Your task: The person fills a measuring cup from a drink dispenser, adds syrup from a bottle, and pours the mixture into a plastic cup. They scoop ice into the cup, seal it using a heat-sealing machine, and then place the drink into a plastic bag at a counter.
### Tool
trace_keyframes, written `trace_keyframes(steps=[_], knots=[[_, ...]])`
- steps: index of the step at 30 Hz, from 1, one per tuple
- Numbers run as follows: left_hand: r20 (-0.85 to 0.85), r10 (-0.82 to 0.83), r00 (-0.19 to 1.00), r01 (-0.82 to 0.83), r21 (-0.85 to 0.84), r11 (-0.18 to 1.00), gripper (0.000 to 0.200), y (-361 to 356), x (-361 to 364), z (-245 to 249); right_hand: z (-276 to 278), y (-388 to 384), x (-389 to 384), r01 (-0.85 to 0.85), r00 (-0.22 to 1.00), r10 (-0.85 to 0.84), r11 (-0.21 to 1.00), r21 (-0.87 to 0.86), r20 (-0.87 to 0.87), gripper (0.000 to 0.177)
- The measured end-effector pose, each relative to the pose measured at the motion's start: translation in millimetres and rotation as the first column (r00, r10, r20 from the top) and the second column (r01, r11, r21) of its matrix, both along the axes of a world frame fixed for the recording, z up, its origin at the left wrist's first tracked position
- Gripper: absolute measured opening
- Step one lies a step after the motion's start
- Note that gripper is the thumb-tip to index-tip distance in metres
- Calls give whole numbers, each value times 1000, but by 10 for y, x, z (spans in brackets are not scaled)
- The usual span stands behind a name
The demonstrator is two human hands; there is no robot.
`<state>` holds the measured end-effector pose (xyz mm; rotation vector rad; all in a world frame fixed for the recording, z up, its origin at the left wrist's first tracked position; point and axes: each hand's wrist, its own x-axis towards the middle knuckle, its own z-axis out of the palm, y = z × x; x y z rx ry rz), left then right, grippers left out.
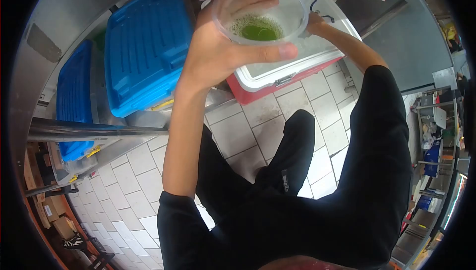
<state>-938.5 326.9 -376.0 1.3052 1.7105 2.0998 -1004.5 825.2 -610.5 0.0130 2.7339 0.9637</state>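
Close to our eyes was a clear cup [263, 14]; it had a bit of green liquid [259, 33] at the bottom, with small bubbles round it; our left hand [218, 46] had a good hold of it, thumb in front and fingers behind; the cup was up high, over the open red and white cooler [260, 82]. Our right hand [316, 24] reached into the cooler, near a dark strap [313, 3]; its fingers were partly hidden by the cup, so we could not tell if it had hold of something.

We thought a still wrist was best, with the cup as flat as could be, so no green would spill; a soft squeeze seemed wise too, in case the sides could bend; it also seemed smart to lift the cup out of the way, to let us see our right hand; a blue lid [148, 46] lay off to the left.
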Motion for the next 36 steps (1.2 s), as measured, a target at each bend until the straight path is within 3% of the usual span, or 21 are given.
trace_keyframes(steps=[2,3,5,7,9,12,14,16,17,19,20,21,22,23,24,25,27,31,33,34,36], knots=[[54,13,998,-19,110,994,89,42,-10,-50,-17,105,-153,-227,974,217,931,-288,-66,21],[74,-4,997,-4,103,995,89,28,31,-69,-158,106,0,-205,979,200,932,-298,-49,21],[-16,4,1000,-5,-41,999,90,-30,1,22,-294,126,-34,-708,706,694,695,-121,-141,20],[-61,46,997,-50,-66,997,87,-43,9,36,-575,304,-166,-718,690,716,696,22,-109,21],[-131,63,989,-75,-94,993,85,-51,21,7,-609,166,-135,-195,979,199,977,88,-34,26],[-118,44,992,-53,-75,996,86,-44,32,-39,-20,-268,-35,-45,999,50,978,203,-19,29],[-108,28,994,-37,-87,996,87,-50,18,-49,-293,168,-25,-40,999,32,958,284,33,30],[-99,19,995,-28,-87,996,88,-55,21,-40,48,31,70,-70,959,-30,938,339,282,31],[-56,42,998,-47,-75,996,87,-56,56,-38,144,39,102,-75,958,-27,937,342,286,31],[-12,78,997,-78,-56,995,86,-48,97,-18,314,91,97,68,968,-59,997,-27,245,35],[32,54,998,-53,-34,998,84,-30,125,-6,478,-4,193,-119,905,163,984,-134,393,33],[74,23,997,-23,-10,1000,82,-15,136,0,332,-8,275,-117,903,160,985,-131,398,33],[75,21,997,-21,-1,1000,82,-32,82,-3,167,-31,335,-272,878,335,937,-221,342,31],[-162,72,984,-85,-75,994,80,-74,-16,-15,78,-22,388,-420,825,498,857,-298,268,29],[-385,98,918,-163,-139,977,78,-90,-56,-38,396,-383,400,-153,899,266,935,-320,347,29],[-381,92,920,-157,-143,977,78,-78,-46,-33,596,-452,353,-147,899,263,935,-324,350,29],[-181,60,982,-79,-101,992,77,-48,-22,20,905,-465,233,228,972,-178,883,-411,156,32],[-155,93,983,-106,-81,991,77,-23,10,63,1036,-507,214,332,906,-272,932,-147,324,37],[8,63,998,-62,-95,994,84,-1,55,113,711,-355,220,369,902,-346,928,-48,258,34],[-1,60,998,-60,-93,994,84,2,55,109,686,-450,349,345,936,-332,932,-113,118,34],[50,45,998,-43,-38,998,95,-13,27,63,748,-624,428,255,962,-241,961,-108,132,32]])
